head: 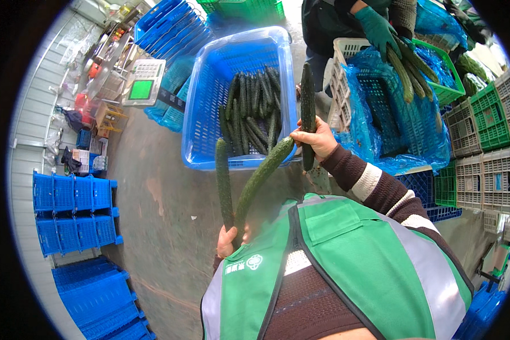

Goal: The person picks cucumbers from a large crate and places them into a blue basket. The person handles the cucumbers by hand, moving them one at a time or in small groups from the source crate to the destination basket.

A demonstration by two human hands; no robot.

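My left hand [228, 241] grips two long cucumbers by their lower ends. One is a straight cucumber [223, 182]; the other, a curved cucumber [261, 174], leans right until its tip meets the fingers of my right hand [316, 138]. That hand also holds a dark upright cucumber [308, 100]. In front of me stands a blue plastic crate [197, 106] with a clear liner over its rim. Many dark green cucumbers [255, 102] lie in it, mostly lengthwise. The vest partly hides my left hand.
At upper right a co-worker's teal-gloved hand [376, 32] holds several cucumbers [408, 72] over a white crate [338, 76] lined with blue film [357, 127]. A scale [146, 80] with a green display stands left of the blue crate. Stacked blue crates [74, 195] line the left wall.
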